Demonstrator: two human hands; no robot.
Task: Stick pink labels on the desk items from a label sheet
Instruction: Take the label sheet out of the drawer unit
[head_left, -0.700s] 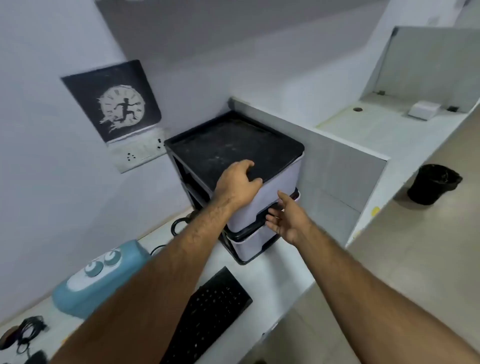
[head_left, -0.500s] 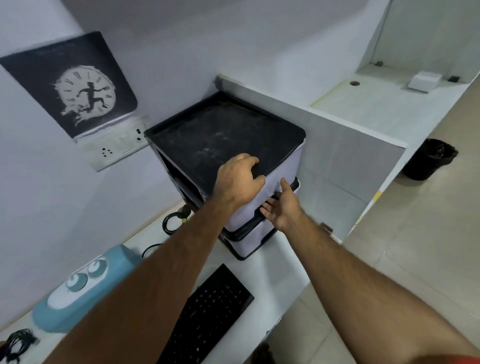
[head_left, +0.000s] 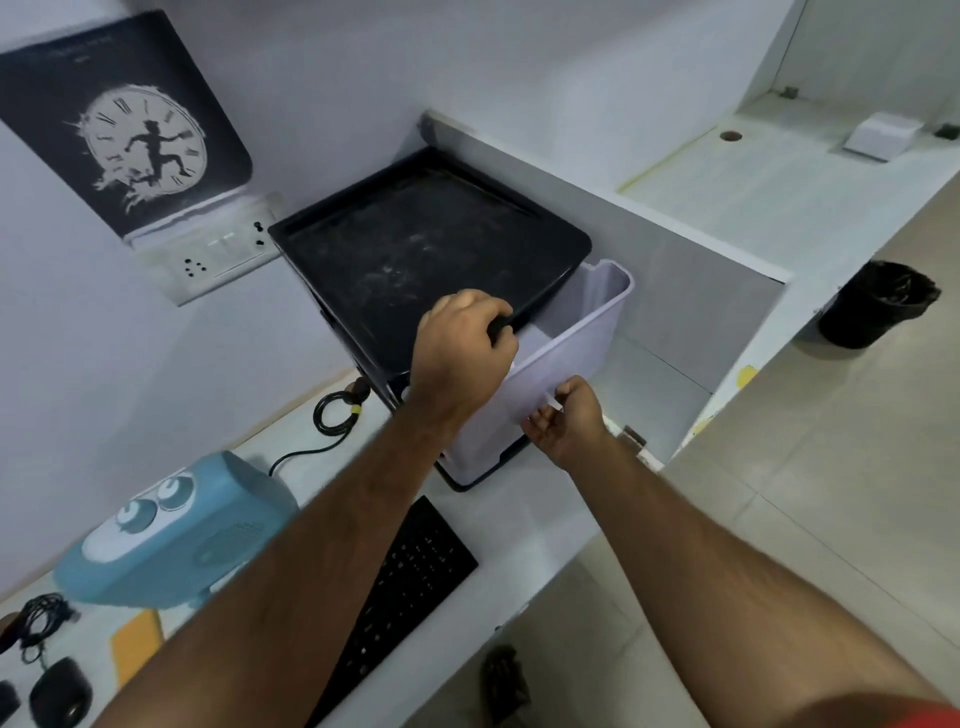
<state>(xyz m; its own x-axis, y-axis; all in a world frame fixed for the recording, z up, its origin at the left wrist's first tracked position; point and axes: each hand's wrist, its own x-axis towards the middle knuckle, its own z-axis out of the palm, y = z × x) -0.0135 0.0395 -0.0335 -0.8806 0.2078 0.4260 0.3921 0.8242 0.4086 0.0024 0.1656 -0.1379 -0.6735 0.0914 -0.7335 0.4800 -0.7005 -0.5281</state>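
A black drawer unit (head_left: 415, 249) with pale lilac drawers stands on the white desk (head_left: 524, 525) against the wall. Its top drawer (head_left: 582, 332) is pulled out toward me, and the part of its inside that shows holds nothing. My left hand (head_left: 462, 353) grips the front edge of the unit's black top. My right hand (head_left: 569, 421) is closed on the handle at the drawer's front. No label sheet or pink label is in view.
A black keyboard (head_left: 415, 577) lies in front of the unit. A blue case with cartoon eyes (head_left: 171, 530), a coiled black cable (head_left: 335, 413), a black mouse (head_left: 60, 691) and an orange pad (head_left: 136, 644) sit to the left. A grey partition (head_left: 691, 301) stands right; a black bin (head_left: 872, 304) is on the floor.
The top drawer has slid out toward me, pulled by my right hand, which has closed on its handle. My left hand stays on the unit's top edge. The camera has tilted down.
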